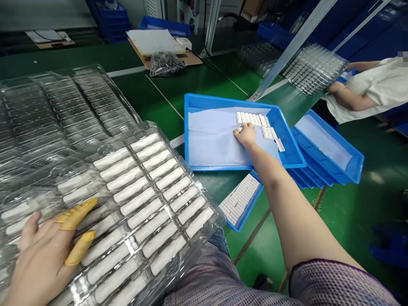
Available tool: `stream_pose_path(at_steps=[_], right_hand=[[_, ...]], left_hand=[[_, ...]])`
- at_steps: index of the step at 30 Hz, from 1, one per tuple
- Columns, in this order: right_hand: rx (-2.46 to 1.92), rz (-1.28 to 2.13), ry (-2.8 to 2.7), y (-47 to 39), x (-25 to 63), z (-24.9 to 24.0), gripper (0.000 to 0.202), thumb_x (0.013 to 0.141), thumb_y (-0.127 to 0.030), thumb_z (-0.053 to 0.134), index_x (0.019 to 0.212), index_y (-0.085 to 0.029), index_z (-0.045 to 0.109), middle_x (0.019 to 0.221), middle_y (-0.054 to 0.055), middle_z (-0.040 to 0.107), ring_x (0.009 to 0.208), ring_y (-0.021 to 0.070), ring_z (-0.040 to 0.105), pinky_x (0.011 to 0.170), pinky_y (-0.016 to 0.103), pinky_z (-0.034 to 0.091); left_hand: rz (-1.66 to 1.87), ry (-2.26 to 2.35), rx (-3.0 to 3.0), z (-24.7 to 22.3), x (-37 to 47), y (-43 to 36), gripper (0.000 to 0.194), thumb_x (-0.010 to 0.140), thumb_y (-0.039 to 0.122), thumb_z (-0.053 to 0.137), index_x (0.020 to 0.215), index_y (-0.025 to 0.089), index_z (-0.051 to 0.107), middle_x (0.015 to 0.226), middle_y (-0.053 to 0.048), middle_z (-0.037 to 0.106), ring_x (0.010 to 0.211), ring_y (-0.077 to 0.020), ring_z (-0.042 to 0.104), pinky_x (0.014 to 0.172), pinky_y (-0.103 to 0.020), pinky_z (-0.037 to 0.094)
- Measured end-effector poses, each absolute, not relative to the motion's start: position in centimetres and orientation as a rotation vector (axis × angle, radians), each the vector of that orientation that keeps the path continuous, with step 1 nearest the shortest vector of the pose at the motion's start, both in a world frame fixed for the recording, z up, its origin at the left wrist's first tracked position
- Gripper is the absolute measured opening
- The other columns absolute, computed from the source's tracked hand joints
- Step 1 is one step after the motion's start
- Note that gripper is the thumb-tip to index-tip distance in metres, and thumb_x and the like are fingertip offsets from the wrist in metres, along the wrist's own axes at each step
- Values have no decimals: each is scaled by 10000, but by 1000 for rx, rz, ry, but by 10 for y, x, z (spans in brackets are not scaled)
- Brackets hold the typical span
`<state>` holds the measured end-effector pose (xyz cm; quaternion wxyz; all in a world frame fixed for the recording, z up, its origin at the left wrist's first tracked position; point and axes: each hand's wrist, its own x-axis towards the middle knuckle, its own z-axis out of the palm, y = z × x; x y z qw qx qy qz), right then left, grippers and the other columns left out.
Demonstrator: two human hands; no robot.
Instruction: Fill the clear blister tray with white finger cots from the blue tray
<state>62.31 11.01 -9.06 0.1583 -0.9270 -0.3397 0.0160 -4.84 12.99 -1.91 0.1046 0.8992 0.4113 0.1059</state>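
Observation:
My left hand, with yellow covers on some fingertips, reaches over a clear plastic tray at the lower left. White rectangular pieces lie in rows in its slots. The thumb and a finger are apart, at the tray's slots. My right hand is inside a blue bin lined with pale sheets. Its fingers are curled down beside a group of white pieces; one small white piece shows at the fingertips. A loose piece lies tilted right of the group.
Stacked clear trays stand at the left. Blue bins are stacked on the right, and a smaller bin of white pieces sits below. A metal post rises behind. Another person holds clear trays at the upper right.

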Motion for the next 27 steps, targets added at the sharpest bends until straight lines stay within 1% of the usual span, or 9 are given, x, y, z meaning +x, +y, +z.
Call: stream_pose_path(at_steps=[5,10,12,14,17,19,22,24,27], right_hand=[[-2506,40,-860,106,622,-65,360,819,-319,670,1128,-137,696,1367,236,658,1314,414,595,1172,538,442],[-2226,130,-722,115,603,-16,371,1015,-376,368,1196,-190,633,1152,139,750,1061,253,738,886,414,636],[-1899,309,-839,121,570,5,351,1013,-478,438,1147,-238,657,1052,80,770,963,214,754,838,385,651],[-1484,510,-1052,125,520,26,386,917,-583,640,1119,-260,700,1022,60,782,976,232,761,888,419,652],[-1092,641,-1484,125,425,53,459,855,-598,756,1170,-265,736,1261,91,774,1179,298,743,1016,479,620],[-871,572,-1821,122,363,66,417,887,-533,758,1202,-259,744,1364,106,743,1311,314,689,1126,494,558],[-570,397,-2228,119,287,76,447,926,-438,718,1335,-258,696,1476,124,682,1376,304,653,1131,484,559],[-466,293,-2391,121,250,75,466,936,-396,692,1380,-260,668,1504,123,661,1392,311,638,1138,510,555],[-466,264,-2490,127,214,69,559,925,-361,719,1464,-258,610,1520,136,642,1428,334,601,1185,568,509]], left_hand=[[368,1220,2684,-15,-38,126,705,1018,389,453,1650,572,200,1136,-42,742,1087,-378,704,1276,-730,272],[511,1186,2624,-22,-36,124,665,1036,386,470,1660,499,271,1175,-62,741,1127,-373,691,1292,-720,232],[560,1175,2541,-18,-36,125,632,1045,380,466,1648,493,311,1294,-59,728,1219,-365,672,1306,-704,215],[626,1178,2464,-6,-35,126,576,1048,374,483,1607,485,400,1442,-47,680,1360,-365,610,1312,-688,216],[794,1173,2338,21,-24,121,401,1016,418,594,1414,402,640,1504,-41,654,1459,-379,525,1292,-660,274],[882,1038,1961,36,-10,114,423,1000,519,628,1378,334,668,1480,-75,668,1411,-350,569,1252,-589,380],[801,705,1171,49,15,102,688,843,737,746,1319,246,671,1340,-148,710,1167,-330,704,1020,-508,585],[733,627,896,52,25,97,692,726,676,898,1197,211,696,1176,-123,737,1051,-272,722,900,-404,621],[795,636,741,54,26,90,628,624,415,1030,1109,191,699,1003,-58,732,921,-201,716,766,-284,605]])
